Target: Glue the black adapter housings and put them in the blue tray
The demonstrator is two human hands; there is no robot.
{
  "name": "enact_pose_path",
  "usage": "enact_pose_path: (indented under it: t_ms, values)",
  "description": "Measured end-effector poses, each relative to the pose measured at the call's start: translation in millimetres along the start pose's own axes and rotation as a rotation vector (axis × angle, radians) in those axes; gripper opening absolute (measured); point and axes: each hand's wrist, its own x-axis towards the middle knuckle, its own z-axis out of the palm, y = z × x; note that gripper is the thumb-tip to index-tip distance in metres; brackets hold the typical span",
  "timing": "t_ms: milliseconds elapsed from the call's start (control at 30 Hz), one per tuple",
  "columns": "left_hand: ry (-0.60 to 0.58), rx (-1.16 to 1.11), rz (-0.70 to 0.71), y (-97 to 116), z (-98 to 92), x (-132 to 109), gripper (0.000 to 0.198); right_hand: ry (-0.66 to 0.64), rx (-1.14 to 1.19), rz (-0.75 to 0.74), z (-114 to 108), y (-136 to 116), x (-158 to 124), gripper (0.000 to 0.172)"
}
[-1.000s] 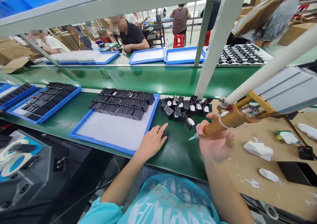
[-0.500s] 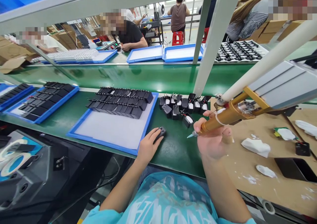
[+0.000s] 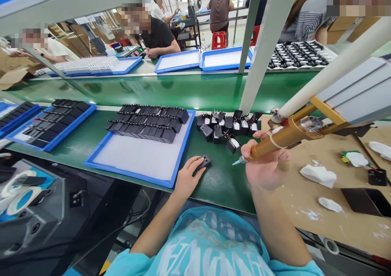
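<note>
My left hand (image 3: 187, 179) rests on the green bench and pinches a small black adapter part (image 3: 204, 161) between its fingertips. My right hand (image 3: 266, 168) is closed round a gold dispensing tool (image 3: 276, 141) whose thin nozzle points left and down toward that part, a short way from it. A white hose (image 3: 332, 70) runs up from the tool to the right. Behind both hands lies a loose cluster of black adapter parts (image 3: 227, 127). To the left, a blue tray (image 3: 139, 158) carries two rows of black adapters (image 3: 148, 123) along its far side.
Two more blue trays of black parts (image 3: 50, 123) lie at the far left. A brown board (image 3: 332, 202) with white wads (image 3: 318, 174) lies at the right. A white frame post (image 3: 262, 48) stands behind the cluster. Other people work across the green conveyor (image 3: 171, 93).
My left hand went from lying flat over the small black part to pinching it at the fingertips. The right hand and tool have barely moved.
</note>
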Motion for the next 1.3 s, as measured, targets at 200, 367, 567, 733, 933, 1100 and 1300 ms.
enact_pose_path:
  t_ms: [200,367,567,733,933,1100,1300]
  values:
    - [-0.036,-0.077,-0.052,-0.3,-0.5,-3.5,0.032,0.021,-0.023,0.005,1.4,-1.6,0.1,0.036]
    - [-0.022,-0.141,-0.132,-2.1,2.8,-9.6,0.034,0.0,-0.003,0.001,2.7,-2.8,-0.4,0.031]
    - [-0.164,-0.468,-0.454,-2.2,7.2,-6.0,0.043,-0.006,0.014,0.004,2.0,-3.1,-0.3,0.032]
    - [-0.039,-1.031,-0.815,5.7,0.0,7.0,0.059,0.001,0.013,-0.004,0.5,-3.6,0.3,0.033]
    - [-0.083,-1.201,-0.884,14.0,-11.4,14.2,0.053,0.033,0.021,-0.003,0.6,-4.3,1.7,0.039]
    - [-0.075,-1.025,-0.751,5.3,-27.5,22.0,0.052,0.06,0.017,0.005,-2.3,-2.4,1.9,0.038]
    - [0.125,-0.094,-0.309,-46.1,-53.6,58.6,0.042,0.079,0.006,0.014,-0.9,-1.8,1.2,0.03]
